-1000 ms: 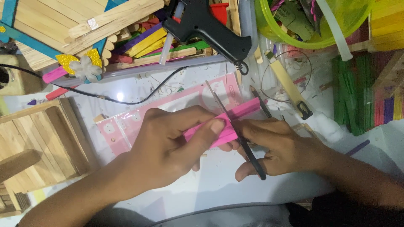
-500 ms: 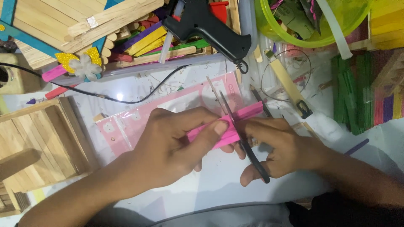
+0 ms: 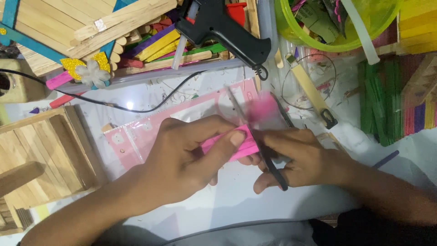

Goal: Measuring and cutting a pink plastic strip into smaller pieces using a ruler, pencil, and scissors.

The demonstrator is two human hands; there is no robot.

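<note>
While both hands [image 3: 182,159] grip pink sticks [image 3: 227,145], green bowl [image 3: 337,38] holds seemingly paper scraps [image 3: 318,20].

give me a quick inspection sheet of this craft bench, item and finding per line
surface: white tabletop, scuffed, with a pink sheet lying under the hands
job's things: pink craft sticks pinched in the left hand; black scissors in the right hand, blades at the sticks' end; a blurred pink piece just above the blades
clutter: black glue gun on a tray of coloured sticks; green sticks; yellow-green bowl; wire loop
hands: both busy, close together
cables: black cord runs across the table from the left edge toward the glue gun
surroundings: wooden stick-built pieces at left
</note>
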